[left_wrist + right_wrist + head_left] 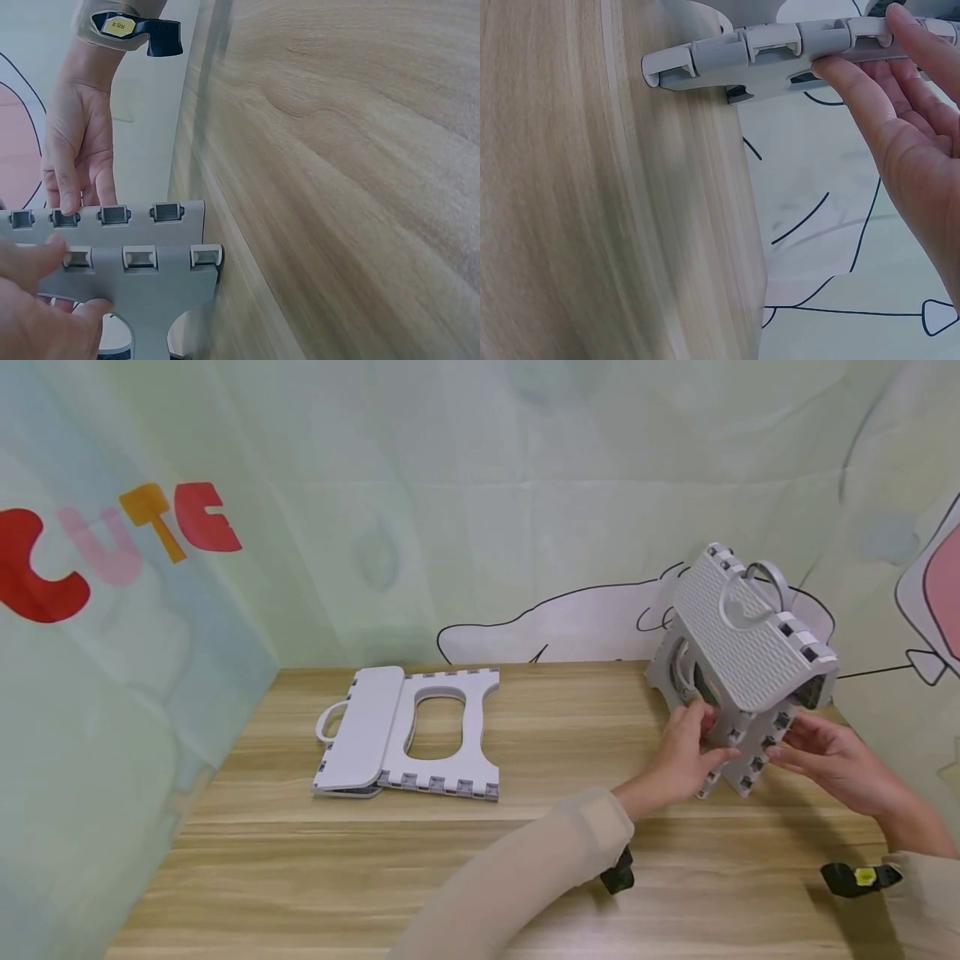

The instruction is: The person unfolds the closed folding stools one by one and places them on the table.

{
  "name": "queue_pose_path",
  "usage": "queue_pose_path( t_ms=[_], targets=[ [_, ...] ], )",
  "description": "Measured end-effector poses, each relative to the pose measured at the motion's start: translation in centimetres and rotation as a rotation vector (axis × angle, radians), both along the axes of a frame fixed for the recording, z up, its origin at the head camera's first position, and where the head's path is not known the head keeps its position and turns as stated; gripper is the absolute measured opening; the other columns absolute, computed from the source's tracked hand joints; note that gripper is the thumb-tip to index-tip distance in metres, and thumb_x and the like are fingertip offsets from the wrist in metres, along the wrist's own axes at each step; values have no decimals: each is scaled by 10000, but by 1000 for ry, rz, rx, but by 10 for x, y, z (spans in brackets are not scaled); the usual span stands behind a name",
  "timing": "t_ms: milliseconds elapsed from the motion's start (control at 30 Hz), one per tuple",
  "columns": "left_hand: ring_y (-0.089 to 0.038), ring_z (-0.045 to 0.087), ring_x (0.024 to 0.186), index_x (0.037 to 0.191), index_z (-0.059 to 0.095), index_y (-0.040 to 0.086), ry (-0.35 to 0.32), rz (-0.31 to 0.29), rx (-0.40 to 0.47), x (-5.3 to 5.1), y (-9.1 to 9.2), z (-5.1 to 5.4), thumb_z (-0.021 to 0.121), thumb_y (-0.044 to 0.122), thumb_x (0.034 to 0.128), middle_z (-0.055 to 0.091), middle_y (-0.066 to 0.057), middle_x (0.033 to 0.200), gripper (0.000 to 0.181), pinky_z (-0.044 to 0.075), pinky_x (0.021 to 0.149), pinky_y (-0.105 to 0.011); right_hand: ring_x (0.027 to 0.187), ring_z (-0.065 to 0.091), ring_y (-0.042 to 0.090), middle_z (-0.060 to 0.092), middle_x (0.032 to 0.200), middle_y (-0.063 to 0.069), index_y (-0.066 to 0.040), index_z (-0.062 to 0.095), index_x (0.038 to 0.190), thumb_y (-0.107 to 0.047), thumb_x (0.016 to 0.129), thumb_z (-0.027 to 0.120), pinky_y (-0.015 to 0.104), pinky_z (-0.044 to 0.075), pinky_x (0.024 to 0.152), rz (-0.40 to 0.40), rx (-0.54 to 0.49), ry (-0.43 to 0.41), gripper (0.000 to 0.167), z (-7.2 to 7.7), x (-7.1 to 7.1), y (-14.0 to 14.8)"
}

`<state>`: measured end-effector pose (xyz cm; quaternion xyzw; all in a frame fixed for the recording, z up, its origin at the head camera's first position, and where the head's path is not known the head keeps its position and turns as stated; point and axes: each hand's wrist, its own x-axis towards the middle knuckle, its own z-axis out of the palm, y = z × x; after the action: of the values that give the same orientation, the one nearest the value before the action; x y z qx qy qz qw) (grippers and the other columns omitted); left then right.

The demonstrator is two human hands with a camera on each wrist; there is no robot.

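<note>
"What could go wrong, from where I watch?"
"I fear the tilted folding stool, at the desk's right end, could tip or nip skin if its hinged leg panels shift"
"And the fingers?"
"Left hand and right hand each pinch a panel's edge, fingers barely parted"

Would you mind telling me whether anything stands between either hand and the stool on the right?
Nothing visible does: the left hand and right hand both touch that stool, and the folded stool lies apart, to the left.
</note>
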<state>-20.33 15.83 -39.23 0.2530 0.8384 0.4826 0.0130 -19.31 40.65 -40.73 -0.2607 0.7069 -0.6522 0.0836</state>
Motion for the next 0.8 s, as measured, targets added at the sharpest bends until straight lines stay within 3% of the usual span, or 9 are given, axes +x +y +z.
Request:
queue_pose_path(
  t_ms=[367, 800],
  targets=[
    [-7, 481, 1028, 1226, 528, 83, -4, -9, 33, -1, -6, -1, 738, 191, 907, 497, 32, 1123, 396, 394, 871, -72, 1199, 568, 19, 556, 1402, -120, -122, 415, 1511, 207, 967, 425, 194, 523, 894, -27, 45, 9, 636, 2, 0, -2],
    [-11, 487, 1051, 1214, 525, 79, -49, -11, 46, -2, -10, 1, 737, 161, 905, 501, 28, 1136, 384, 409, 876, -74, 1199, 570, 26, 569, 1391, -95, -119, 444, 1490, 217, 967, 406, 197, 522, 897, 8, -8, -6, 623, 2, 0, -1]
  ],
)
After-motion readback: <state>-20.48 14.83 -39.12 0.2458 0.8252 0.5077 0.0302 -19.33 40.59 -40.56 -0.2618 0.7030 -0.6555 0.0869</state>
